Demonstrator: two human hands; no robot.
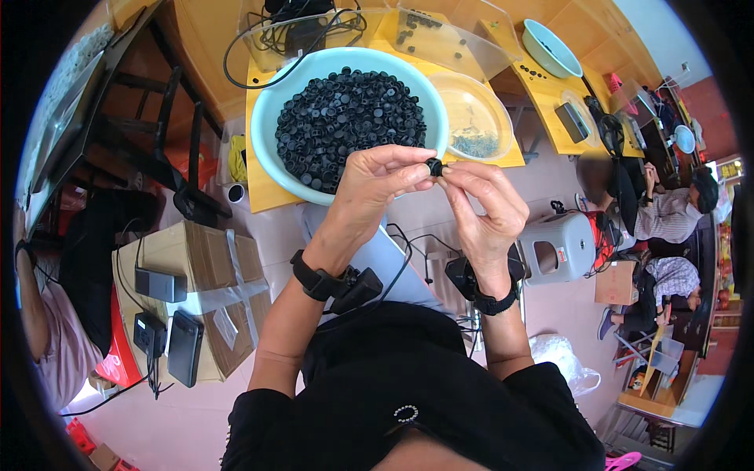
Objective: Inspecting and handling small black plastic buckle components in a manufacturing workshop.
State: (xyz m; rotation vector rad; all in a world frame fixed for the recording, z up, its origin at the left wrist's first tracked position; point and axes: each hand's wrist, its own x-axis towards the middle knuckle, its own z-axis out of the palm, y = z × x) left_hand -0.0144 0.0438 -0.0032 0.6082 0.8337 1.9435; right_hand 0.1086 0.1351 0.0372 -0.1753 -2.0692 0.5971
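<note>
One black cap (434, 167), and it's up near the basin's rim, the left hand (375, 187) and right hand (488, 206) each with a grip pinching it! One pale-blue basin (265, 133) on the bench (263, 198), heaped with caps (345, 118) past counting; one clear round tub (462, 102) beside it, greyish bits (476, 145) inside; two clear bins (475, 51) behind, one holding cables (292, 56), one scattered black pieces (420, 19).
</note>
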